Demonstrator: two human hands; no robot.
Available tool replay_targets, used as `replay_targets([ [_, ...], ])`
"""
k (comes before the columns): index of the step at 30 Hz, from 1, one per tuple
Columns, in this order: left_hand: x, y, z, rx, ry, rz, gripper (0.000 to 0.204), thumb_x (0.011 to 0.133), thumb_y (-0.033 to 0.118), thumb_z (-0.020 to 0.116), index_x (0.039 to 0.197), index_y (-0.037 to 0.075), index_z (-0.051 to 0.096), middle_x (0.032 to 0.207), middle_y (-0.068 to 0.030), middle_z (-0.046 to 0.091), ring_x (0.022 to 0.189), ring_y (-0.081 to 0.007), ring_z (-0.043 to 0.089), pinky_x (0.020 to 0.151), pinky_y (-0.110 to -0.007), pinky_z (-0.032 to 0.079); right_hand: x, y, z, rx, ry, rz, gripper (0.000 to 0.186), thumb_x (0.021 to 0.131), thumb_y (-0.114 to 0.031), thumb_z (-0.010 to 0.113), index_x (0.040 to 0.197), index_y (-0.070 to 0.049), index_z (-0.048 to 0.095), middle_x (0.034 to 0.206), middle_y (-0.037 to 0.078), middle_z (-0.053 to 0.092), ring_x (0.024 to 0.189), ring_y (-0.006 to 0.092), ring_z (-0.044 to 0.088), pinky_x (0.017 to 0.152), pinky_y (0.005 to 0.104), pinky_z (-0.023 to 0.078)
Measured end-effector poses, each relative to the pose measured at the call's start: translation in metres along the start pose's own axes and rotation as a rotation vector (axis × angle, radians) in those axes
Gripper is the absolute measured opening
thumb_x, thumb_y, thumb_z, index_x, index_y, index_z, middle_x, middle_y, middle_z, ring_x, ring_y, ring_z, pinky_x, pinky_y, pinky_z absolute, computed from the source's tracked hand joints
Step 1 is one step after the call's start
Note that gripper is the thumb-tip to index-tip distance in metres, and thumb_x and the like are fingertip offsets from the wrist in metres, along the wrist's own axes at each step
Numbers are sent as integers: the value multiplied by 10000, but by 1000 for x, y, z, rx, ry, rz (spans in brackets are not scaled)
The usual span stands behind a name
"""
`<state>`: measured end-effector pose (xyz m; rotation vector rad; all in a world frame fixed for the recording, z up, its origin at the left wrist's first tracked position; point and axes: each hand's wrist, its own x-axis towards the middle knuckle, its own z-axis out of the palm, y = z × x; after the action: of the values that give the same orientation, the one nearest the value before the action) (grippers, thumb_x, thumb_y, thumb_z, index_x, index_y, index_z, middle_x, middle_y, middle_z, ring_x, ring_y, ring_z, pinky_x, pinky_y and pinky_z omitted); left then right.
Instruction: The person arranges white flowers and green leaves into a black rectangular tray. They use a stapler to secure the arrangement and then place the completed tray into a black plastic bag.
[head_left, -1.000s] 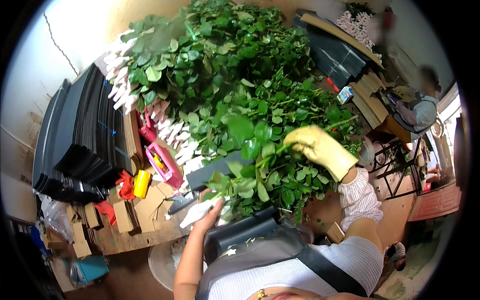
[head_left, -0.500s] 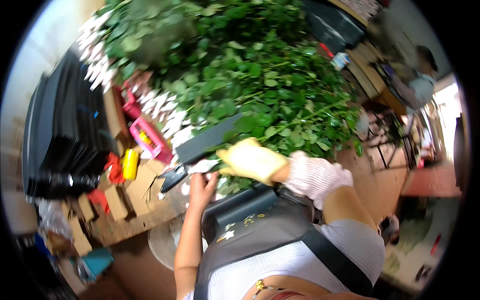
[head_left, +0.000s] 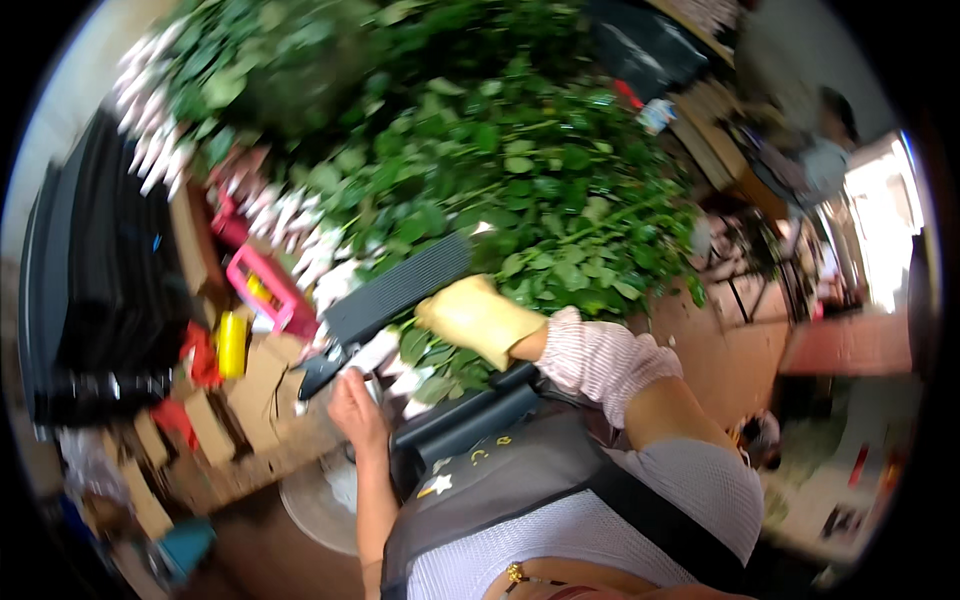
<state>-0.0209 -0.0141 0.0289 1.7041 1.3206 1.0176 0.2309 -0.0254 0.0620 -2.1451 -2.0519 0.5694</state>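
My bare left hand (head_left: 360, 412) is closed, its fingers pinched at the pale, white-sleeved head of a rose (head_left: 376, 352). Its leaves (head_left: 440, 375) spread below my right hand (head_left: 482, 320), which wears a yellow glove and curls over the stem; the glove hides part of the grip. Just beyond both hands lies a dark grey ridged sheet (head_left: 400, 288). Beside my left hand, a black tool (head_left: 320, 374) rests on the bench. A large heap of leafy rose stems (head_left: 520, 170) fills the far side, with white-sleeved heads (head_left: 300, 225) toward the left.
Dark sheets (head_left: 105, 270) are stacked at the left. Nearer are a pink holder (head_left: 268, 290), a yellow cylinder (head_left: 232, 345) and cardboard pieces (head_left: 265, 385). A pale round bin (head_left: 315, 510) stands below the bench edge. Another person (head_left: 825, 150) is at the far right.
My left hand has moved a little left, its fingers now closed at the rose head. The gloved right hand remains over the stem. The whole view has shifted slightly.
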Motion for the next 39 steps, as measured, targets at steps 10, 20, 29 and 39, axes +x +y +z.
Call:
replay_targets([
  [10, 27, 4, 5, -108, -324, -323, 342, 966, 333, 730, 844, 18, 676, 671, -14, 580, 626, -92, 519, 579, -294, 435, -12, -18, -20, -219, 79, -136, 335, 918, -409, 721, 964, -78, 750, 727, 145, 723, 670, 327, 724, 607, 463, 575],
  [20, 8, -12, 31, -639, 103, -378, 270, 1004, 191, 619, 782, 36, 627, 667, 48, 572, 594, -55, 482, 569, -264, 378, -11, -15, -6, -231, 99, -99, 330, 948, -423, 676, 973, -97, 720, 751, 140, 737, 675, 340, 730, 631, 463, 581],
  [29, 13, -6, -18, -99, -340, -240, 266, 928, 313, 727, 927, 63, 638, 846, -114, 676, 770, -246, 663, 741, -359, 520, -16, -17, -47, -25, -202, -66, 486, 886, -398, 771, 1173, -15, 681, 908, 213, 730, 848, 384, 714, 783, 486, 567],
  [39, 11, 7, 8, 28, -300, 18, 202, 927, 187, 677, 807, 24, 681, 781, -143, 667, 731, -343, 662, 659, -407, 505, -28, -20, -17, -194, -7, -84, 426, 884, -411, 764, 1139, -84, 665, 862, 168, 735, 797, 379, 727, 725, 487, 582],
])
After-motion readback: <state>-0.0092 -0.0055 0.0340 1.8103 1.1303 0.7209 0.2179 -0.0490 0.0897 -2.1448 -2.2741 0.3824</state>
